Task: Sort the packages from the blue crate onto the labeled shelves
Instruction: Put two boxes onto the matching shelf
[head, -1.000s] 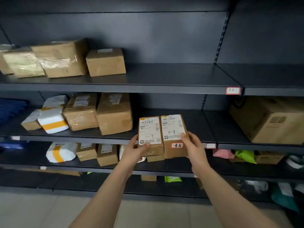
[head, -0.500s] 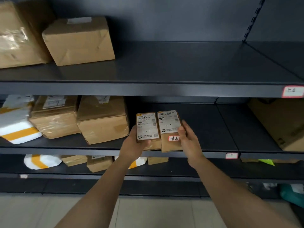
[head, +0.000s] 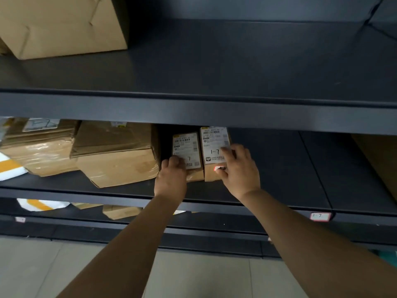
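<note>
Two labelled cardboard parcels lie side by side on the middle shelf. The left hand curls its fingers over the left parcel. The right hand clamps fingers and thumb on the right parcel.

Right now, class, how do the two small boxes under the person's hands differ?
The right box reaches higher in view than the left box. The right box shows a red-edged sticker on its front; the left box shows none. Both are brown, white-labelled cardboard, side by side.
</note>
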Motion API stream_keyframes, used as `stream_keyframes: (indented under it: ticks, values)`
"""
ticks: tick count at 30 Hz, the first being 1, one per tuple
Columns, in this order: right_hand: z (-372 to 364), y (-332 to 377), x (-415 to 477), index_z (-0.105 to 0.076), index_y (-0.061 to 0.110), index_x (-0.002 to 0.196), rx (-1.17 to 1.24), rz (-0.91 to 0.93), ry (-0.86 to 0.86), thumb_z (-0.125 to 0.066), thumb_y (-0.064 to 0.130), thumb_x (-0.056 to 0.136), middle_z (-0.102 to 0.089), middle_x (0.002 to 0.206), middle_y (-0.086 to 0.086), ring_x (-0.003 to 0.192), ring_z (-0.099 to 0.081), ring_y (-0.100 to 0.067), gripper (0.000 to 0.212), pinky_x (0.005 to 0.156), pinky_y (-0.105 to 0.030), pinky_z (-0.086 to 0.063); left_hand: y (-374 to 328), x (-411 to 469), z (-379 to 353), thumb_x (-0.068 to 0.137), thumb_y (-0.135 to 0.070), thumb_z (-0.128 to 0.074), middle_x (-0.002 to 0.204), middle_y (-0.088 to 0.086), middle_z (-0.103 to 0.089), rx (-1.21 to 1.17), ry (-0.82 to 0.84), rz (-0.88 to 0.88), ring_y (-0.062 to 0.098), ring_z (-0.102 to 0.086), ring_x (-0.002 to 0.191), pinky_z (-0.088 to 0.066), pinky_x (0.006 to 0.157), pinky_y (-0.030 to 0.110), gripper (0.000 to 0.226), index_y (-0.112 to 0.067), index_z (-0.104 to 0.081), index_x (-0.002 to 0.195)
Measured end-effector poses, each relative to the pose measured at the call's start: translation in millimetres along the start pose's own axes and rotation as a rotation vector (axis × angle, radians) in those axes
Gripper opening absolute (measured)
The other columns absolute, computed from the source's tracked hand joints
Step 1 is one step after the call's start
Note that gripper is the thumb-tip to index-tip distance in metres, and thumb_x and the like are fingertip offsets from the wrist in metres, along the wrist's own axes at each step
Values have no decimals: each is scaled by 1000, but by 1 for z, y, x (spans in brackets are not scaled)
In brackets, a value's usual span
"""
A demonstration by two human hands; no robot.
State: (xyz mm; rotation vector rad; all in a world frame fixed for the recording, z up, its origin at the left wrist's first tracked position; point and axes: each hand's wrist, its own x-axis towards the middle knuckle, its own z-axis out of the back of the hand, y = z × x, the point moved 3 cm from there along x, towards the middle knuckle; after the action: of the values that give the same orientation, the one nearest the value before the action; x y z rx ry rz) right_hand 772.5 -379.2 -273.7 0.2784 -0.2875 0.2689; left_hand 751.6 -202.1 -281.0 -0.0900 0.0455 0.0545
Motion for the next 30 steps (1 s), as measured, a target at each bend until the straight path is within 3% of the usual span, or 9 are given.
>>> stream_keyframes:
  ticks: [5,10,14,20,23,30]
  values:
    - [-2,7,10,-55,11,123,-80,-6,46,-76,17,75,-53,120,-14,101,-54,-31,53,75,-41,-51,-5,6,-1,85,-11,-62,144,10,-25,86,54,24,26,-34,125,-48,96,35,72,-7,-25,147]
    - [5,11,-5,-27,17,147,-82,-81,151,-67,26,84,-31,147,-12,132,-36,-30,75,104,-43,-37,0,-5,-2,86,-16,-59,147,11,-22,90,41,-54,27,-28,130,-40,105,36,76,-6,-19,149]
    - [21,15,-36,-14,21,151,-144,-183,228,-63,39,88,-18,154,-11,143,-21,-28,82,113,-44,-27,2,-29,5,86,-18,-61,149,11,-22,117,26,-136,28,-22,137,-34,109,36,77,-5,-20,149]
    - [62,31,-104,-17,19,150,-227,-291,281,-60,42,91,-22,153,-9,145,-15,-28,76,115,-44,-23,-6,-79,24,84,-21,-64,148,10,-28,210,23,-351,29,-21,139,-28,111,38,74,-9,-26,146]
    - [89,38,-145,-21,19,148,-273,-359,275,-59,45,91,-26,151,-9,144,-18,-28,73,114,-43,-23,-19,-110,36,82,-12,-61,145,9,-33,209,2,-463,27,-27,136,-30,110,36,70,-8,-28,144]
    - [155,35,-254,-32,22,143,-333,-601,279,-63,45,85,-36,143,-8,136,-29,-29,70,108,-42,-29,-74,-184,58,83,-15,-64,142,8,-38,214,-25,-706,26,-33,132,-33,106,35,70,-10,-30,144]
